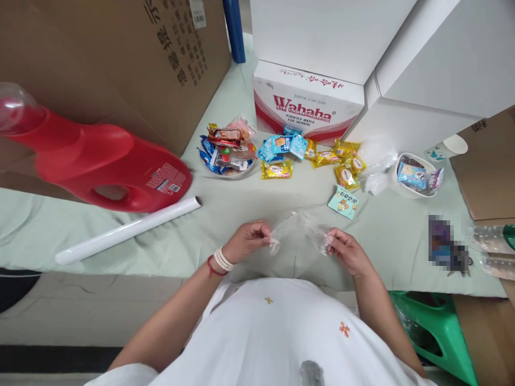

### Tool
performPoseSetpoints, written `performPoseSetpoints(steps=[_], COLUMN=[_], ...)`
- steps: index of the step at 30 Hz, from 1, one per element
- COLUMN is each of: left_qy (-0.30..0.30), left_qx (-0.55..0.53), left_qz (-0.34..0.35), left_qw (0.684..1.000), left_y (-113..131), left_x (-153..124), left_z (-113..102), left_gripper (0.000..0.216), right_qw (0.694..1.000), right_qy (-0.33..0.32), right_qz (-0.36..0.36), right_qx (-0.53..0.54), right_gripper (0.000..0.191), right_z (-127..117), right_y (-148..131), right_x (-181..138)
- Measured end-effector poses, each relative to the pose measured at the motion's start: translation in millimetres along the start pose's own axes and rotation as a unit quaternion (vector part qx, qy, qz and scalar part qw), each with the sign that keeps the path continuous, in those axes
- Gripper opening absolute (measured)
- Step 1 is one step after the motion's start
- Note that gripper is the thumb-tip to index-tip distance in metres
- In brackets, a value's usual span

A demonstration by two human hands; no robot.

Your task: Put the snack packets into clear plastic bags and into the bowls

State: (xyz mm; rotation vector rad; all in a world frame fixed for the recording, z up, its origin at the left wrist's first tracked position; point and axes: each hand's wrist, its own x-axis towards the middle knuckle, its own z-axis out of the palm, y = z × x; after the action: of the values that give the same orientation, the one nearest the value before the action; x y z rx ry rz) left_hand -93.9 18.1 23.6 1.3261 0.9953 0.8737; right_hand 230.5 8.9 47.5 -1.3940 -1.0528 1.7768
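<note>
A clear plastic bag (300, 222) is stretched between my two hands, just above the table's front part. My left hand (250, 239) pinches one side of it, and my right hand (346, 249) pinches the other. The bag looks thin and crumpled; whether anything is inside I cannot tell. Beyond it lie blue snack packets (281, 146) and yellow wrapped snacks (277, 170). A light green card-like packet (343, 202) rests beyond my right hand. More crumpled clear plastic (376, 161) sits beside the yellow packs.
Left stand a red detergent bottle (108, 161), a white roll (129, 230) and a bowl of mixed snacks (229, 153). A Wahaha box (308, 104) backs the table. To the right are a white bowl (414, 190), a paper cup (446, 149) and plastic bottles (493, 238). A green stool (446, 332) stands below.
</note>
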Motion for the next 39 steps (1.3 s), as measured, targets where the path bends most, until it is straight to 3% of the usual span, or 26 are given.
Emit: performPoseSetpoints(steps=[4, 9, 13, 18, 20, 23, 26, 29, 31, 32, 33, 35, 37, 39], left_qy=[-0.072, 0.029, 0.057, 0.029, 0.029, 0.031, 0.050, 0.188, 0.298, 0.324, 0.318, 0.246, 0.169, 0.145], left_qx=[0.154, 0.379, 0.443, 0.433, 0.430, 0.421, 0.413, 0.368, 0.313, 0.292, 0.278, 0.233, 0.100, 0.002], left_qz=[0.043, 0.151, 0.212, 0.242, 0.240, 0.230, 0.216, 0.151, 0.084, 0.059, 0.046, 0.022, -0.046, -0.096], left_qw=[0.985, 0.912, 0.869, 0.868, 0.870, 0.877, 0.883, 0.898, 0.898, 0.898, 0.905, 0.941, 0.979, 0.985], left_y=[15, 32, 30, 22, 23, 29, 32, 30, 24, 20, 15, 5, -5, -12], left_x=[5, 33, 52, 56, 58, 65, 66, 52, 36, 28, 22, 15, 16, 23], left_z=[-33, -56, -53, -40, -36, -33, -35, -34, -24, -15, -4, 22, 46, 60], left_gripper=[0.022, 0.020, 0.023, 0.028, 0.027, 0.026, 0.020, 0.013, 0.009, 0.011, 0.022, 0.032, 0.028, 0.029], right_qw=[0.991, 0.972, 0.948, 0.942, 0.935, 0.923, 0.923, 0.952, 0.964, 0.964, 0.961, 0.953, 0.957, 0.980], right_qy=[-0.047, -0.094, -0.120, 0.017, 0.029, -0.013, -0.032, -0.014, 0.026, 0.052, 0.074, 0.096, 0.077, 0.033], right_qz=[-0.016, -0.024, -0.039, -0.110, -0.145, -0.173, -0.165, -0.129, -0.111, -0.110, -0.115, -0.133, -0.134, -0.091], right_qx=[-0.123, -0.214, -0.292, -0.317, -0.321, -0.344, -0.346, -0.279, -0.242, -0.237, -0.241, -0.256, -0.244, -0.173], right_gripper=[0.040, 0.033, 0.026, 0.032, 0.031, 0.033, 0.012, 0.021, 0.023, 0.022, 0.020, 0.016, 0.014, 0.020], right_z=[-26, -24, -20, -7, 11, 46, 69, 73, 72, 72, 74, 78, 84, 86], right_y=[-10, -5, 2, -14, -18, -12, 8, 25, 30, 31, 31, 29, 26, 23], right_x=[-17, -26, -25, -10, 0, 15, 28, 35, 36, 36, 36, 35, 34, 33])
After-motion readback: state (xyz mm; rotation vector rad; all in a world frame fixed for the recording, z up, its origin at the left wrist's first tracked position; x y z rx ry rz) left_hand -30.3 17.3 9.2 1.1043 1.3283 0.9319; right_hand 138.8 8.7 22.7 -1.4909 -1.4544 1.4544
